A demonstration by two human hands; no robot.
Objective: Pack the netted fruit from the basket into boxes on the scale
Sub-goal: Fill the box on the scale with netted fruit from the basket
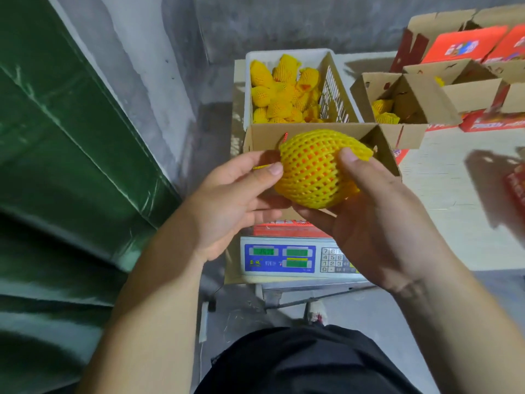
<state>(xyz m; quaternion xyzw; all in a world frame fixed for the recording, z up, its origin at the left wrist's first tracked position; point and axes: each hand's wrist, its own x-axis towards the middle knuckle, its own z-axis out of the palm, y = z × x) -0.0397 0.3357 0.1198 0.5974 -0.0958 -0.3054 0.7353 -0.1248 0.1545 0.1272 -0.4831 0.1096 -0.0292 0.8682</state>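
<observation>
Cradling netted fruit (315, 169) in left hand (230, 200) and right hand (377, 220), both clasped around it; basket (335, 89) beyond my hands half full, much left.

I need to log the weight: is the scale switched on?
On. The scale shows lit green display windows on its blue panel below the box; the digits are too blurred to read.

- rough grey plaster wall (284, 21) beyond the fingers, stained
- dark green glossy sheet (56, 137) left of them
- grey concrete floor (244, 317) below
- pale woven mat (454, 223) to the right
</observation>
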